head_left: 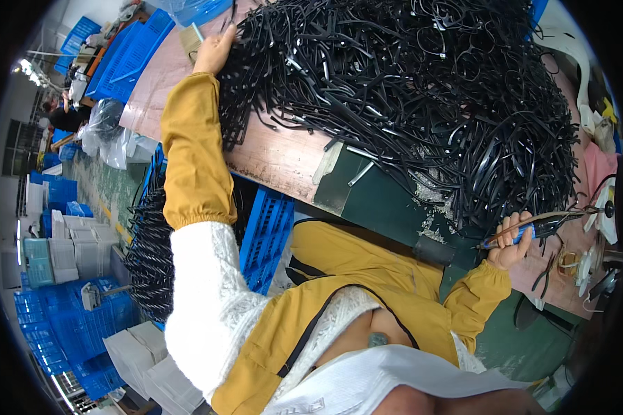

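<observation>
A large heap of black eyeglass frames [422,90] with long thin temples covers much of the table. At the table's far left, my left hand [217,50] is closed beside the heap's edge. A thin dark strip shows at its fingertips; what it grips is too small to make out. Just below that hand, black frames [237,104] lie in close rows. On the right, my right hand [511,243] is wrapped around a blue and black electric screwdriver [533,228], its tip pointing left at the heap's near edge.
The pinkish wooden table [277,149] has a dark green near part [356,183] with small bits scattered on it. Pliers [544,273] lie at the right. A blue crate [266,232] stands below the table edge, and stacked blue baskets [76,325] fill the left.
</observation>
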The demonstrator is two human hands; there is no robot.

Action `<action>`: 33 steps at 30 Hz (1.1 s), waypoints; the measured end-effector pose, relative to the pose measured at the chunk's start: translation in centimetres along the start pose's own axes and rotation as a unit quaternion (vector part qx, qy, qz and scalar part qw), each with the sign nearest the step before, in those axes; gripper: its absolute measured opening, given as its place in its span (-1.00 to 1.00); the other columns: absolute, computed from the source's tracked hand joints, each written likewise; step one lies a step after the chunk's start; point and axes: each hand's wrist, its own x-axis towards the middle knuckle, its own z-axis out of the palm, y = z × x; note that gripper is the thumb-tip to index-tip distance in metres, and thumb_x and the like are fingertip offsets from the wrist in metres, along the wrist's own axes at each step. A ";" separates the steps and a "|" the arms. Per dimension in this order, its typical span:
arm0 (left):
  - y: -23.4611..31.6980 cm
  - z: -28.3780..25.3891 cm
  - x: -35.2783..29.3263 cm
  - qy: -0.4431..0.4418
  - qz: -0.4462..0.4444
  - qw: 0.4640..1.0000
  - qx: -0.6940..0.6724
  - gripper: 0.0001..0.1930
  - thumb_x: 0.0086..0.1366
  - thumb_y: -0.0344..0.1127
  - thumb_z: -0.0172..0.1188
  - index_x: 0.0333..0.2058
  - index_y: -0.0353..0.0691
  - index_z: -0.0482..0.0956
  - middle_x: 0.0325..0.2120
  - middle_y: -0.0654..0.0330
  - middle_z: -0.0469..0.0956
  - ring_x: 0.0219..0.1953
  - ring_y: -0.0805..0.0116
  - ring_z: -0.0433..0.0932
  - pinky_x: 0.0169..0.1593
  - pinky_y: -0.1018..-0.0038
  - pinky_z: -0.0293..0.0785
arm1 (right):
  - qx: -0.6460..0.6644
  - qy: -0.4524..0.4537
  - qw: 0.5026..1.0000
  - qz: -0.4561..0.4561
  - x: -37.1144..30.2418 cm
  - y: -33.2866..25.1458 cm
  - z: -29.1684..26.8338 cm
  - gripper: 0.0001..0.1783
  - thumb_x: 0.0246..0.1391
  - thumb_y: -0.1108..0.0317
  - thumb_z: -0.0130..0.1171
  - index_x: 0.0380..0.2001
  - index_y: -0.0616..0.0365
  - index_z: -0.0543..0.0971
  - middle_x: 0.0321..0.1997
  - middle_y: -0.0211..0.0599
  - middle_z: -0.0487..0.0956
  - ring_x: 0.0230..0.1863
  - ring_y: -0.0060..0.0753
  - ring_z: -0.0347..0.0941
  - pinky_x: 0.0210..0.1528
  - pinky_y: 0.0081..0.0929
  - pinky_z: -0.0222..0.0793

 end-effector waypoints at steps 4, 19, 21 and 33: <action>-6.2 1.6 2.1 -0.165 -0.120 0.978 0.039 -0.39 0.44 0.22 0.10 -0.28 -0.32 0.76 -0.42 -0.06 0.71 -0.29 0.16 0.66 -0.11 0.27 0.52 | 0.022 0.005 1.000 -0.020 0.0 0.6 0.3 -0.68 0.39 0.17 0.13 0.00 0.14 0.37 -0.45 -0.51 0.28 -0.55 -0.72 0.17 -0.62 -0.77 0.09; 30.2 23.7 -7.1 0.064 0.302 0.944 -0.118 -0.61 0.31 -0.17 0.31 0.00 -0.30 0.57 -0.07 0.01 0.60 0.02 -0.01 0.56 0.09 0.22 0.50 | -0.807 0.078 0.563 -0.158 2.6 -0.4 -5.6 -0.43 0.10 0.37 0.33 0.19 0.26 0.50 0.20 0.05 0.41 0.25 0.03 0.33 0.33 -0.12 0.22; 34.4 25.8 -3.5 0.206 0.255 0.944 -0.036 -0.37 0.26 -0.07 0.34 0.24 -0.18 0.41 0.19 -0.10 0.41 0.10 -0.23 0.52 0.16 0.09 0.48 | -0.811 0.049 0.529 -0.243 2.5 0.0 -5.6 -0.40 0.04 0.37 0.35 0.19 0.23 0.51 0.18 0.06 0.44 0.26 0.10 0.33 0.33 -0.06 0.21; 30.1 29.0 -3.3 -0.171 0.163 0.958 0.162 -0.41 0.42 -0.06 0.07 0.39 0.04 0.27 0.24 -0.17 0.33 -0.04 -0.39 0.59 0.13 -0.06 0.51 | -0.586 0.183 0.763 -0.204 2.5 -0.9 -5.3 -0.56 -0.02 0.44 0.31 0.00 0.19 0.57 -0.07 -0.07 0.58 0.04 0.04 0.51 0.13 -0.09 0.42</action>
